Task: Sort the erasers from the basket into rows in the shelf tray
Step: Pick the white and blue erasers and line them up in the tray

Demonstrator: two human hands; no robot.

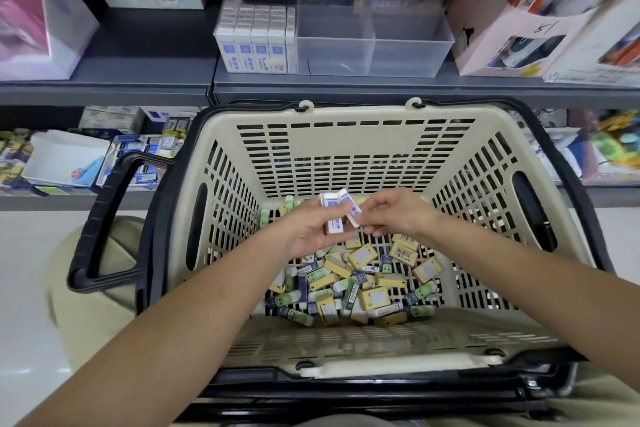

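I'm holding a small stack of white-and-blue erasers (333, 208) in my curled left hand (308, 230) above the basket's (346, 149) far end, my right hand (398, 211) pinching what seems to be another against it. I'm squaring their edges so they should slot neatly beside the rows filling the shelf tray's (408, 42) left end.

Matt beige plastic basket (346, 149) – clear glossy plastic tray (408, 45) – paper-sleeved erasers (363, 274)

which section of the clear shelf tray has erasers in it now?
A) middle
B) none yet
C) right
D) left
D: the erasers stand packed in rows in the left section of the tray, and the other sections look bare.
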